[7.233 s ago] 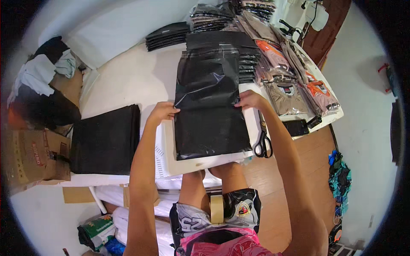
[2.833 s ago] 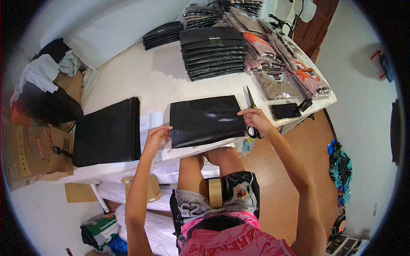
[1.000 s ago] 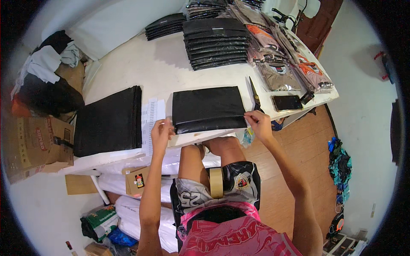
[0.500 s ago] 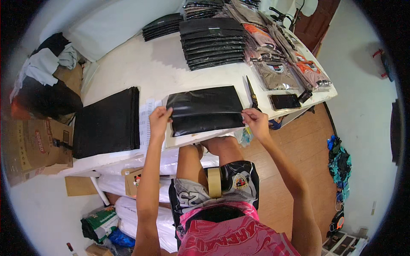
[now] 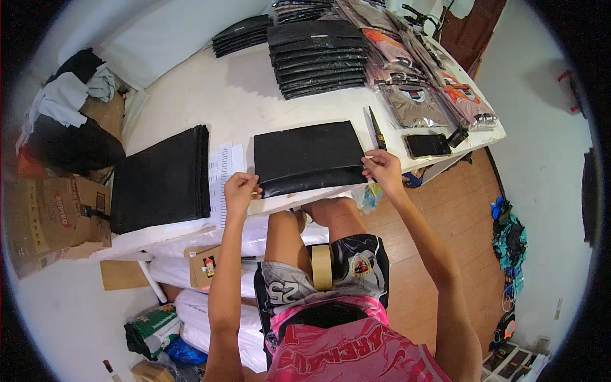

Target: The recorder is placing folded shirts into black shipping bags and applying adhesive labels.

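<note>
Both hands pinch a folded black plastic bag [image 5: 308, 156] at the near table edge [image 5: 191, 226].

The left hand [image 5: 239, 191] clamps its lower-left corner, the right hand [image 5: 382, 169] its lower-right. Scissors [image 5: 375, 128] lie just right; bare tabletop opens above, centre frame.

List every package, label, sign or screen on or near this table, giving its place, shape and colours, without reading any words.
Black bag: flat rectangle held at both near corners by the left hand and right hand.
Black bag stack: far table side.
Phone: dark screen, right of the scissors.
Label sheet: white strip, left of the held bag.
Cardboard box: brown, far left.
</note>
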Demonstrator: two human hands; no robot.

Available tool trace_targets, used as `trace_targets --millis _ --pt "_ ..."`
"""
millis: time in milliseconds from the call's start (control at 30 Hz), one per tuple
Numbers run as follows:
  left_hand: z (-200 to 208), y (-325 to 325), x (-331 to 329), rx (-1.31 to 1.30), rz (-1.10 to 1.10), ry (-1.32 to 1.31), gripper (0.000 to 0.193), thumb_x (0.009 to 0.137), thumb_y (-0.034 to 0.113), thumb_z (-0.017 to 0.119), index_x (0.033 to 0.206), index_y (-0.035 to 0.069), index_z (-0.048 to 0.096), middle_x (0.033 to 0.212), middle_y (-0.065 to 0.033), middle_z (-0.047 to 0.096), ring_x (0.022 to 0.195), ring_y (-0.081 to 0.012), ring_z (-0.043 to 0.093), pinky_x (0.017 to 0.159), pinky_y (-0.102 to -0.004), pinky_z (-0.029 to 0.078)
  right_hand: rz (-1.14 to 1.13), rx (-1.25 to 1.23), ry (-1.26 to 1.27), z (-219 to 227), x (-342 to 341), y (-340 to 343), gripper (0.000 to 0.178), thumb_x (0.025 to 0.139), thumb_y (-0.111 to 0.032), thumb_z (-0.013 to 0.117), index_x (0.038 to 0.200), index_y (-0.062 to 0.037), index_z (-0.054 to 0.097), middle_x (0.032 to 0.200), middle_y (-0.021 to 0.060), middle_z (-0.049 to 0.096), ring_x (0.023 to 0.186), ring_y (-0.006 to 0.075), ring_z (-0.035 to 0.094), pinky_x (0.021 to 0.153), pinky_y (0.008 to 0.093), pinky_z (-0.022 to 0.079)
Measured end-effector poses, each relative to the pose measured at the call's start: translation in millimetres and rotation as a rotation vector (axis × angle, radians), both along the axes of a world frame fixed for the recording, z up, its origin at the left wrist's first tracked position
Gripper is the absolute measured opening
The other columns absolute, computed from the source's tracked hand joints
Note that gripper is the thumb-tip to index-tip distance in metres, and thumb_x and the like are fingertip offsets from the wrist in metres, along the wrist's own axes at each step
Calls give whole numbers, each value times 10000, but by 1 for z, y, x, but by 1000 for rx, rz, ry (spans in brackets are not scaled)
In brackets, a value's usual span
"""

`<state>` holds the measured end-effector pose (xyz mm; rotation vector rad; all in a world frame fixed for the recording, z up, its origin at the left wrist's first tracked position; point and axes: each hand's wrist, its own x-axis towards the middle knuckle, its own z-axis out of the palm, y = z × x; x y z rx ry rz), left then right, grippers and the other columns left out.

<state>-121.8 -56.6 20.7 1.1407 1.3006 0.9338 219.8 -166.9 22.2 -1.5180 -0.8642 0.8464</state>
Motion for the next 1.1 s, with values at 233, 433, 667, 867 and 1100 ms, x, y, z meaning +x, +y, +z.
trace_targets --millis 233,433,667,867,1100 --pt "-14 -8 -4 64 -16 -52 94 854 41 651 869 16 562 782 -83 618 630 -142 615 561 -259 537 17 -18 -30 -6 -1 -8 160 829 -15 664 974 36 616 741 95 659 566 121 627 487 234 491" --pt "-16 -7 -3 133 -40 114 86 857 26 643 876 8 562 736 -69 612 595 -124 591 520 -249 512 56 -37 -183 -10 0 -7 158 805 10 670 958 15 629 742 106 660 558 130 627 484 241 484" --pt "-13 -6 3 202 -77 269 83 847 10 640 867 9 559 676 -67 608 544 -102 574 409 -230 440 14 -29 -541 -18 2 -8 219 698 -42 737 895 5 653 787 143 674 587 217 640 565 332 497" --pt "-26 -1 -16 301 -56 357 132 829 75 672 946 20 652 747 -104 651 576 -152 610 491 -292 468 -32 101 -740 13 -23 -14 237 688 -66 717 921 -37 679 911 105 661 690 240 643 643 339 514" --pt "29 -39 12 865 -153 782 232 771 114 724 1000 80 710 977 -103 578 830 -237 564 711 -336 484 57 105 -798 12 -17 -24 206 717 -68 698 922 -62 697 940 80 651 732 243 642 678 346 520"
